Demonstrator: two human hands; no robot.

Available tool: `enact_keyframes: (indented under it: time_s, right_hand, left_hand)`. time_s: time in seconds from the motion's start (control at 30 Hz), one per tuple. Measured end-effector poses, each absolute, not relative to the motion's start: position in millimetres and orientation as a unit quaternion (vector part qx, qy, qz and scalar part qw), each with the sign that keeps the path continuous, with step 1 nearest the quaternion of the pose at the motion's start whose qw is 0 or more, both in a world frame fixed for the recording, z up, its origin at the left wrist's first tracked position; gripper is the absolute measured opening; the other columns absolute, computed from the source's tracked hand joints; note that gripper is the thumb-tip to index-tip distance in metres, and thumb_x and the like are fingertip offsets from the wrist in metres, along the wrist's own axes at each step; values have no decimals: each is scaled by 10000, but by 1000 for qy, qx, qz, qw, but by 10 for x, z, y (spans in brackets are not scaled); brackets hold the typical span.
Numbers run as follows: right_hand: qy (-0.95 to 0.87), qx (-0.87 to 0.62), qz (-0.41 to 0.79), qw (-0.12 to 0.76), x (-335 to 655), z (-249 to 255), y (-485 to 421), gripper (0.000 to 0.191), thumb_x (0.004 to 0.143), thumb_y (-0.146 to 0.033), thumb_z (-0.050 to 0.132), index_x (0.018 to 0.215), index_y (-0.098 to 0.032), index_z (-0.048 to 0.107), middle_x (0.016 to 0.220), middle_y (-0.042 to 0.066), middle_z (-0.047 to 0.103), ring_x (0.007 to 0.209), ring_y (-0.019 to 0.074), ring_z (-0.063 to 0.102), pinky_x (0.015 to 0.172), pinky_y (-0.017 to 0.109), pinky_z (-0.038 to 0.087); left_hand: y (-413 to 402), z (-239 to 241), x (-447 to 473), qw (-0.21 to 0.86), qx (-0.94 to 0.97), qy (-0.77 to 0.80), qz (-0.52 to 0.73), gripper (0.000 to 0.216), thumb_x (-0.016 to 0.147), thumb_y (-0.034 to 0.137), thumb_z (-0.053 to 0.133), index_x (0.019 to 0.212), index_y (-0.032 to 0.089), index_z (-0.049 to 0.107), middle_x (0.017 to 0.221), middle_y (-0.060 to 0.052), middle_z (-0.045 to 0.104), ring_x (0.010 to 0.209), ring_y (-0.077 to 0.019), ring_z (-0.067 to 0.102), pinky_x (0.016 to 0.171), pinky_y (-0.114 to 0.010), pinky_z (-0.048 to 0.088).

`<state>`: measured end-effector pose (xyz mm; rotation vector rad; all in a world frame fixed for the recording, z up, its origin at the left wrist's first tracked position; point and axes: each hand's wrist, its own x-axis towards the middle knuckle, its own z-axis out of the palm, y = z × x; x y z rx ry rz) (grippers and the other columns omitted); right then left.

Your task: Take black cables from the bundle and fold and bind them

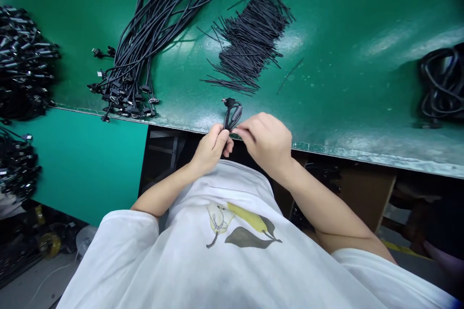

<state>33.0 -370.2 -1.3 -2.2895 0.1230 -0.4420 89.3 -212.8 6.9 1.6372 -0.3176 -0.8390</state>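
My left hand (pixel 212 147) and my right hand (pixel 266 140) meet at the near edge of the green table (pixel 344 82). Both are closed on a short folded black cable (pixel 232 112) whose loop and connector stick up above my fingers. The left fingers wrap round its lower part. The right thumb and fingers pinch it from the right side.
A long bundle of black cables with connectors (pixel 145 43) lies at the back left. A heap of thin black ties (pixel 250 43) lies behind my hands. More cable piles sit at the far left (pixel 21 63) and a coiled bunch at the right edge (pixel 442 87).
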Motion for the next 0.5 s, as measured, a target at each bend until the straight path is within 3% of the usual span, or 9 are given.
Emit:
enact_keyframes:
  time_s: [0.13, 0.23, 0.4, 0.5]
  right_hand:
    - [-100, -927, -319, 170, 312, -142, -3695, 188, 950, -297, 590, 778, -235, 635, 563, 1, 496, 533, 153, 360, 534, 336, 202]
    - [-167, -901, -384, 112, 312, -236, -3746, 124, 949, -238, 595, 835, -224, 641, 557, -19, 492, 532, 141, 371, 527, 318, 231]
    - [-82, -906, -363, 203, 282, -254, -3792, 138, 948, -265, 614, 827, -219, 663, 568, -18, 522, 535, 122, 420, 549, 298, 310]
    - [44, -881, -287, 373, 262, -179, -3736, 187, 950, -327, 605, 823, -212, 681, 631, -5, 570, 564, 121, 479, 567, 280, 371]
  left_hand:
    - [-2206, 55, 909, 630, 667, -115, -380, 340, 998, 471, 408, 790, 204, 435, 569, 58, 530, 500, -77, 508, 554, -220, 411]
    - [-2268, 37, 890, 663, 645, -93, -370, 370, 993, 495, 412, 770, 200, 433, 546, 64, 497, 473, -73, 489, 532, -217, 407]
    - [-2364, 64, 839, 711, 608, -74, -345, 351, 991, 524, 399, 853, 204, 441, 546, 71, 520, 448, -80, 503, 498, -220, 415]
    - [-2397, 88, 831, 731, 605, -86, -305, 338, 994, 528, 387, 907, 205, 439, 594, 67, 558, 485, -83, 545, 537, -225, 457]
